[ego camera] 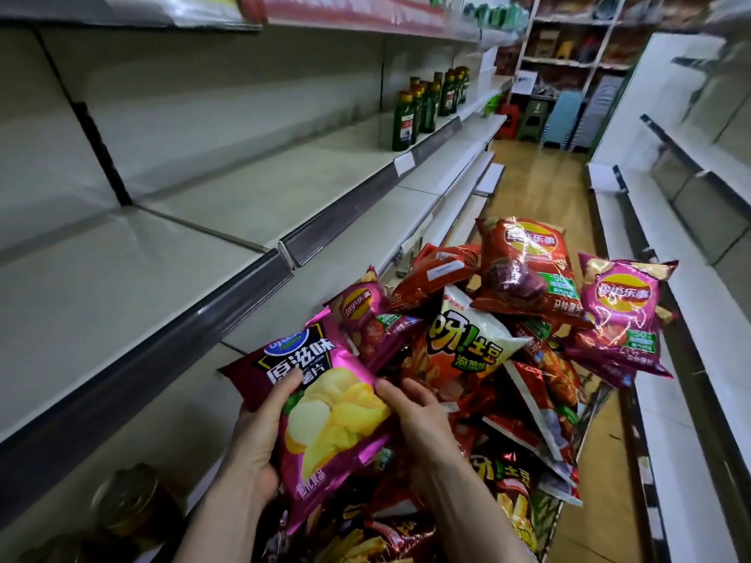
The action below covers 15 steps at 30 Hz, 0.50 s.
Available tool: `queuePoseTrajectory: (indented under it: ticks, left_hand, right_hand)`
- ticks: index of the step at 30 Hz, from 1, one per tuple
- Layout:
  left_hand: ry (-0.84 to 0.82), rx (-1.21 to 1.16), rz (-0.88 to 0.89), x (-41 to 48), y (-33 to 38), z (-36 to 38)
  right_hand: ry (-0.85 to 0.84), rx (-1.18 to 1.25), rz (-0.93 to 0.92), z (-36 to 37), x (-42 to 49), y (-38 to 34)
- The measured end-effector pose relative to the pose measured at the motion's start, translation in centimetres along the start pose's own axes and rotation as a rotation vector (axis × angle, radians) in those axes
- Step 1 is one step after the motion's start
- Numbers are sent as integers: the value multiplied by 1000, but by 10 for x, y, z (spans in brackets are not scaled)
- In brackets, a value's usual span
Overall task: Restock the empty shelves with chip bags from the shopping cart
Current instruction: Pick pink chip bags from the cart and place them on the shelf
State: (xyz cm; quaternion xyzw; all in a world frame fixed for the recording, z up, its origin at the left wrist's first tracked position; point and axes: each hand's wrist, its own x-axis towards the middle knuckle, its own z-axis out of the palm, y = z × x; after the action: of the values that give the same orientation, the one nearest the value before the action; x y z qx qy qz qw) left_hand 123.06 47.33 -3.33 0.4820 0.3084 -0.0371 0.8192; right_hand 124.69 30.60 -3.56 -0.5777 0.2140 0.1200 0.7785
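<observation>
A magenta chip bag (325, 416) with yellow chips printed on it is held over the shopping cart (569, 518). My left hand (260, 436) grips its left edge and my right hand (418, 420) grips its right edge. The cart below is heaped with several chip bags: a red bag (528, 266), a pink bag (626, 306), a white and orange bag (467, 343). The bare grey shelf (122, 286) runs along the left, just above and beside the held bag.
Green glass bottles (426, 103) stand further along the left shelf. Tin cans (130, 501) sit on a lower shelf at bottom left. White shelves (670, 221) line the right side. The wooden aisle floor (536, 176) leads to stools and racks at the far end.
</observation>
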Motion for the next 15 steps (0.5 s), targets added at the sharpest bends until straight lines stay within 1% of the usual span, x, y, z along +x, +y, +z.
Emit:
queuePoseTrajectory:
  ticks: [3, 6, 10, 14, 15]
  left_hand:
    - [28, 17, 8, 13, 8, -8]
    - [-11, 38, 17, 21, 13, -4]
    - [-118, 64, 80, 28, 16, 19]
    - [-254, 96, 115, 23, 21, 57]
    - [-277, 106, 128, 22, 22, 66]
  right_hand:
    - [30, -143, -78, 6, 23, -18]
    - [66, -207, -136, 12, 41, -36]
    - [104, -205, -215, 13, 54, -53]
    - [167, -208, -306, -3, 55, -72]
    - [169, -245, -310, -9, 52, -78]
